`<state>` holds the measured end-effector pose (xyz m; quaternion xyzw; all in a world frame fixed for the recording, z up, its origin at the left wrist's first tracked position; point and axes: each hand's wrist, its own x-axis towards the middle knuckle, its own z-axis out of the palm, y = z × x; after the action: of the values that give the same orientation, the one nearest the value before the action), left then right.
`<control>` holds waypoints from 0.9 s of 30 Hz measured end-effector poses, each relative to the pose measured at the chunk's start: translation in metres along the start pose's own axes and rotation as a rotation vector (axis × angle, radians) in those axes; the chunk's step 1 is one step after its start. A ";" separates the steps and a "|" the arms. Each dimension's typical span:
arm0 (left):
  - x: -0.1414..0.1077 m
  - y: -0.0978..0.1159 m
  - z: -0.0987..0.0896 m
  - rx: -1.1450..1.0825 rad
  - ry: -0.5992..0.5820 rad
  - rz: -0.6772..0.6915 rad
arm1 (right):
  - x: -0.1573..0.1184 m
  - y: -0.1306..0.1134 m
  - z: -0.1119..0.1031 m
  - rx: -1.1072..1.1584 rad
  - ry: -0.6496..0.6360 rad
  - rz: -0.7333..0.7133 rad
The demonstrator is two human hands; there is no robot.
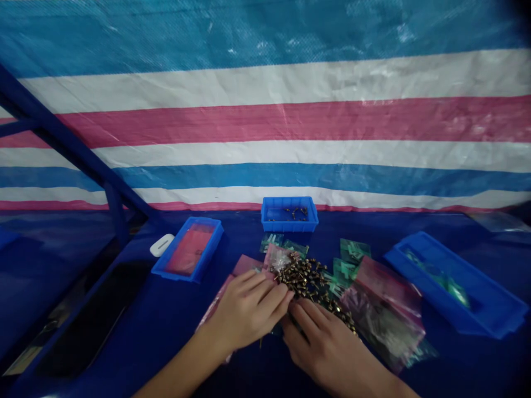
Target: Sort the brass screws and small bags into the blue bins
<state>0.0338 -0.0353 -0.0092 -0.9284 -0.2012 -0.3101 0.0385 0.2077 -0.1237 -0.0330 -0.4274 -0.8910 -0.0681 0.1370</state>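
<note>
Head view: brass-coloured screws [305, 276] lie heaped nearer me than the back blue bin [290, 225], likely light, hard, slippery, best pinched by the shank. My left hand [252, 305] and right hand [323, 341] curl inward; whether either grips anything, I cannot tell.

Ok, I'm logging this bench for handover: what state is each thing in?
Brass-coloured screws: loose, heaped
Left hand: fingers bent, at the heap, grip hidden
Right hand: fingers curled, beside the left, grip hidden
Green packets: lying beside the heap, pale pieces inside
Pink bags: lying down, creased
Rear blue bin: open-topped, few screws inside
Left blue bin: open-topped, pink plastic inside
Right blue bin: open-topped, green packets inside
Striped tarp: hanging, wrinkled
</note>
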 end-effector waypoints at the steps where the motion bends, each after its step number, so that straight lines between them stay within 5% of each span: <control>1: 0.000 0.000 0.000 -0.015 0.002 -0.002 | -0.001 0.002 0.000 0.019 0.003 -0.019; 6: -0.001 0.000 0.000 -0.193 -0.020 -0.169 | -0.002 0.014 -0.004 0.319 0.087 0.090; 10: 0.001 0.004 -0.003 -0.433 -0.150 -0.375 | 0.001 0.022 -0.015 0.695 0.280 0.463; 15: 0.007 0.011 -0.003 -0.739 -0.266 -0.636 | 0.004 0.028 -0.025 0.965 0.268 0.890; 21: 0.012 0.014 0.002 -1.202 -0.315 -0.932 | 0.010 0.027 -0.028 1.306 0.244 0.960; 27: 0.010 0.009 0.005 -1.350 -0.254 -1.030 | 0.012 0.023 -0.027 1.501 0.129 0.855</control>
<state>0.0476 -0.0388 -0.0067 -0.5731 -0.3727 -0.2361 -0.6906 0.2236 -0.1072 -0.0032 -0.5178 -0.4535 0.5713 0.4471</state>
